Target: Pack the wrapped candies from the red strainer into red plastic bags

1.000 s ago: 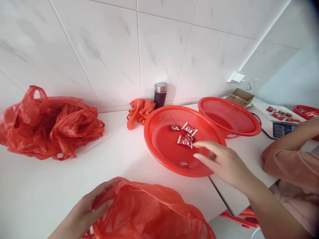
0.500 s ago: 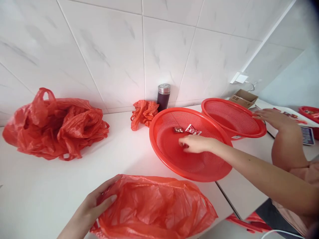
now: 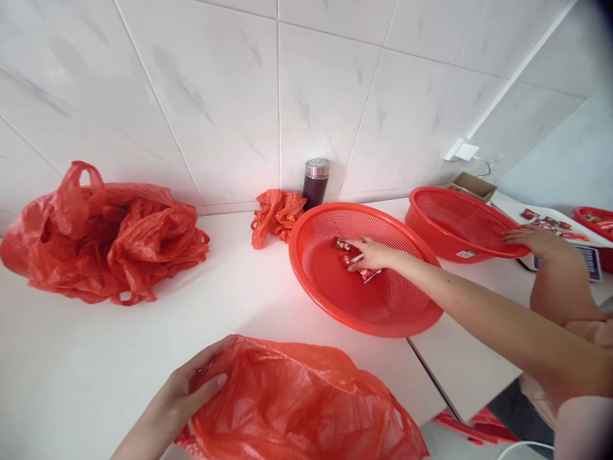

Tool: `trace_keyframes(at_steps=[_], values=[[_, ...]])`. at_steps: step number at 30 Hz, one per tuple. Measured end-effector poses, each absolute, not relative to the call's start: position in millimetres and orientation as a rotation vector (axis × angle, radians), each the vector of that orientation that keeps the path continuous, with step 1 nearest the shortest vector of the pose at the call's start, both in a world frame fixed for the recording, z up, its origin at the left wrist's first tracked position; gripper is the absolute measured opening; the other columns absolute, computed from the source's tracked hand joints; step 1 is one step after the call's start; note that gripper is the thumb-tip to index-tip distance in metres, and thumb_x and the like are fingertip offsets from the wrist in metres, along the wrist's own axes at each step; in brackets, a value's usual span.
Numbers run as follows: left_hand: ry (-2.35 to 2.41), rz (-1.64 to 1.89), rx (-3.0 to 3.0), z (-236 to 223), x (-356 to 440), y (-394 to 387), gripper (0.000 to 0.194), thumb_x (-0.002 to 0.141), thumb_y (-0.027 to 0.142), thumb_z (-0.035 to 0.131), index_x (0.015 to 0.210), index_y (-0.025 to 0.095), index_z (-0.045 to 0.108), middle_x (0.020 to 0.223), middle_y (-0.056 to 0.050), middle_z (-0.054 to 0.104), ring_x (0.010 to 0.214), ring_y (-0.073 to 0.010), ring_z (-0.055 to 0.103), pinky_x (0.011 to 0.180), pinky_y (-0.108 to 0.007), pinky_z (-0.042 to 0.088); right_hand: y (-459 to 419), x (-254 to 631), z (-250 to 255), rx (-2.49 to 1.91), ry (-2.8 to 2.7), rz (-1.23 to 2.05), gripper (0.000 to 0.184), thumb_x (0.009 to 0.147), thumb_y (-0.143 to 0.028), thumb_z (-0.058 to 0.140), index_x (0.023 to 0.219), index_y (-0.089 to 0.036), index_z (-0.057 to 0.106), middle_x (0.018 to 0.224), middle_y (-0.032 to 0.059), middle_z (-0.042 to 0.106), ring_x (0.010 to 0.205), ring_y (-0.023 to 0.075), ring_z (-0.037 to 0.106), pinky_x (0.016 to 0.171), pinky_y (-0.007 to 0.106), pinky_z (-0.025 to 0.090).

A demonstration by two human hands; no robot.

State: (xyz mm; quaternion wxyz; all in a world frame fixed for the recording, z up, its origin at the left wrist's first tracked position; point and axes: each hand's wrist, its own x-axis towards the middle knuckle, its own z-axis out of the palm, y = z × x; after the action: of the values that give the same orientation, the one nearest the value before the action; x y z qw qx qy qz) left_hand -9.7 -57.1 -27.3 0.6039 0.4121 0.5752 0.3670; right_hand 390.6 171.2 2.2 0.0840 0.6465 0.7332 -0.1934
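Note:
My left hand [image 3: 194,383] grips the near-left rim of a red plastic bag [image 3: 297,396], thumb inside its mouth and fingers behind the film. The bag lies open at the table's front edge. Reaching in from the right, my right hand [image 3: 371,254] is inside a red perforated plastic basket [image 3: 306,300]. Its thumb and fingers close around a small red-and-white snack packet [image 3: 353,259], partly hidden by them. A small brown packet [image 3: 341,243] lies by the index fingertip. Another bit of red-and-white wrapper [image 3: 368,275] shows below the hand.
Crumpled red bags [image 3: 105,243] lie left, a smaller bag [image 3: 276,214] beside a dark flask [image 3: 315,184] near the tiled wall. At right, another person's hand [image 3: 527,239] rests on a second red basket [image 3: 467,255]. A cardboard box [image 3: 474,185] and packets [image 3: 550,223] are beyond.
My right hand has moved back within the basket, onto the packets. The second basket has shifted right with the other person's hand. My left hand still holds the bag, whose far rim sags differently.

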Motion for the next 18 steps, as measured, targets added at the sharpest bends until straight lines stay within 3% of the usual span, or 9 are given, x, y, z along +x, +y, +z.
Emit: trace_keyframes(at_steps=[7, 14, 18], values=[[1.260, 0.809, 0.905, -31.6, -18.6, -54.6, 0.060, 0.076, 0.050, 0.068, 0.130, 0.027, 0.057, 0.136, -0.006, 0.059, 0.121, -0.0338, 0.057, 0.097, -0.043, 0.052, 208.6, 430.2, 18.6, 2.029, 2.058, -0.630, 0.087, 0.072, -0.053, 0.072, 0.145, -0.023, 0.037, 0.143, 0.0182, 0.043, 0.123, 0.0370, 0.049, 0.095, 0.044, 0.044], [1.333, 0.960, 0.811, -31.9, -15.3, -50.3, 0.070, 0.078, 0.046, 0.068, 0.141, 0.029, 0.044, 0.145, -0.005, 0.050, 0.131, -0.0311, 0.047, 0.098, -0.037, 0.051, 206.0, 440.3, 17.0, 2.048, 1.893, -0.722, 0.099, 0.059, -0.042, 0.083, 0.144, -0.020, 0.037, 0.123, 0.0198, 0.059, 0.093, 0.0312, 0.066, 0.075, 0.041, 0.054], [1.403, 0.993, 0.755, -22.6, -0.4, -49.8, 0.075, 0.076, 0.051, 0.067, 0.142, 0.027, 0.043, 0.144, -0.007, 0.051, 0.122, -0.0323, 0.056, 0.083, -0.033, 0.057, 198.7, 435.3, 14.4, 2.091, 1.837, -0.653, 0.073, 0.059, -0.025, 0.081, 0.127, -0.016, 0.054, 0.099, 0.0135, 0.068, 0.075, 0.0268, 0.068, 0.066, 0.037, 0.054]])
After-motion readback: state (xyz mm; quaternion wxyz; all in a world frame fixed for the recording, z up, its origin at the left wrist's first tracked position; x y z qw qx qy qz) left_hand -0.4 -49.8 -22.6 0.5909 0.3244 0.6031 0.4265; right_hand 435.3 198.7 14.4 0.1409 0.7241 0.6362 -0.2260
